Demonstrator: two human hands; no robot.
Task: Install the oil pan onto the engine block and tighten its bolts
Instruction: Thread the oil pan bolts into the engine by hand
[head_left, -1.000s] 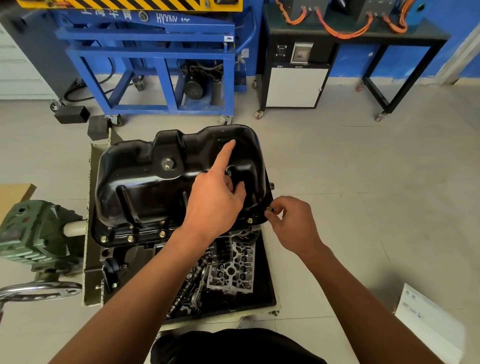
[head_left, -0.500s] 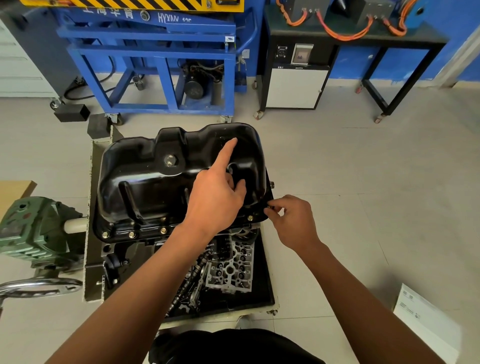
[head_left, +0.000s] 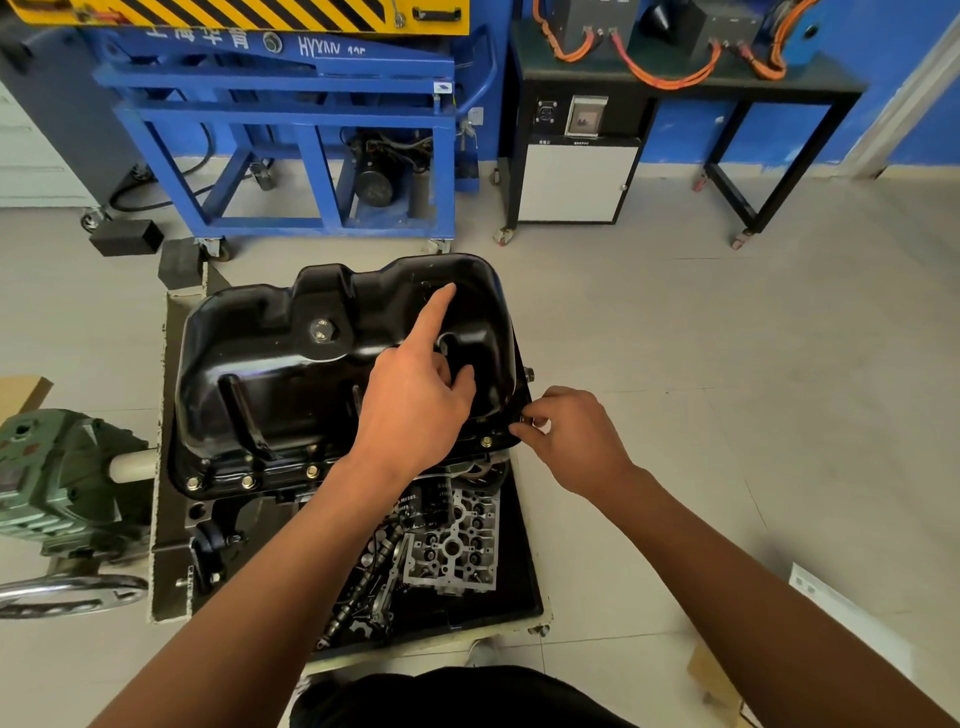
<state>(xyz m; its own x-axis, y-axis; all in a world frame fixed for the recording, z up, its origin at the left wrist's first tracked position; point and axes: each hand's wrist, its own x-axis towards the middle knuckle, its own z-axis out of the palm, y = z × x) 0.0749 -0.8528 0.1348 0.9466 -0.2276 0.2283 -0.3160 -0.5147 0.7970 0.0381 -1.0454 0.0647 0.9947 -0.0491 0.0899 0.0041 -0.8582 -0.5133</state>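
- The left hand and the right hand are both bare.
- The left forearm and the right forearm are bare along all that shows, down to the picture's lower edge.
- A dark, near-black garment with soft folds covers the body at the bottom middle, between the forearms.

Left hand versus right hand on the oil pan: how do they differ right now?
The left hand rests on top of the oil pan, index finger stretched out; the right hand sits at the pan's right flange edge. The left holds nothing; the right pinches what looks like a bolt. Both are at the pan.
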